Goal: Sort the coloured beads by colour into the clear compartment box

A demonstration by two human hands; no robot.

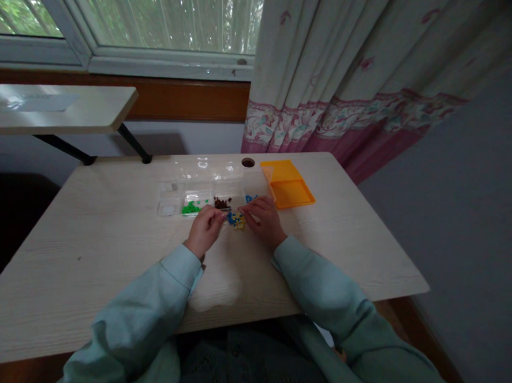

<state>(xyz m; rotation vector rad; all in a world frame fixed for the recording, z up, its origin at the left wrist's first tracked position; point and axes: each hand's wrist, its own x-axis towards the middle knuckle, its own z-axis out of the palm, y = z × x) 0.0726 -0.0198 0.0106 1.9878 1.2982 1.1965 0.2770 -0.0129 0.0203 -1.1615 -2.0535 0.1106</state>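
Observation:
My left hand [205,228] is closed in a pinch at the left of a small pile of blue and yellow pieces [236,220] on the table. Across the pile, my right hand [264,221] also has its fingertips pressed together. Whatever either pinch holds is too small to make out. Just beyond the hands stand clear plastic boxes: one has small green pieces [191,207] in it, the middle one dark brown pieces [222,203]. Behind my right fingers lie more blue pieces [250,198], partly hidden by that hand.
An open orange box [292,194] lies right of the clear boxes. At the far left of the row is another clear box [167,210]. The pale wooden table [112,246] has a round hole [248,163] near its back edge. A raised shelf [103,108] stands at back left.

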